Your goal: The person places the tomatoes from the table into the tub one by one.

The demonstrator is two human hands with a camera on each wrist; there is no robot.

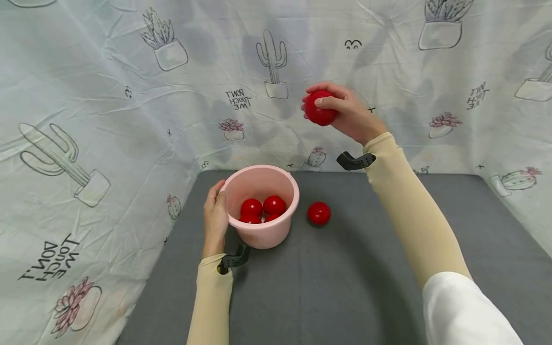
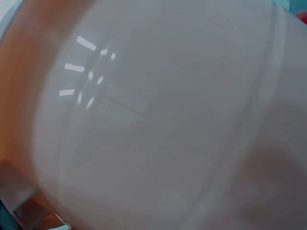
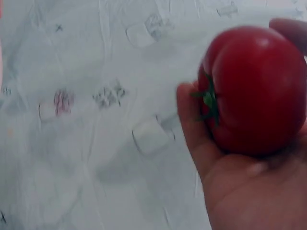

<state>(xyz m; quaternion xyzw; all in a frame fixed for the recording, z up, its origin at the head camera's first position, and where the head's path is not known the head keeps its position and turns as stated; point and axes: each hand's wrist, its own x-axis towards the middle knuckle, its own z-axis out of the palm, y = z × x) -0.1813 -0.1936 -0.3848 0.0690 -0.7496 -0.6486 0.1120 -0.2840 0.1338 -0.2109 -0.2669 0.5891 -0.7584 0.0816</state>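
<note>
My right hand (image 1: 351, 115) holds a red tomato (image 1: 319, 108) high above the table, fingers curled round it. In the right wrist view a green stem end shows on that tomato (image 3: 256, 91), which sits against the palm and fingers. A pink plastic bucket (image 1: 263, 237) stands upright on the table with several red tomatoes (image 1: 274, 205) inside. At the bucket's left side, my left hand (image 1: 215, 218) grips its wall near the rim. The bucket's pale, shiny wall (image 2: 158, 115) fills most of the left wrist view.
One more red tomato (image 1: 319, 213) lies on the dark grey table (image 1: 327, 287), just right of the bucket. Behind and beside the table hangs a whitish curtain (image 1: 207, 57) printed with cacti and potted plants.
</note>
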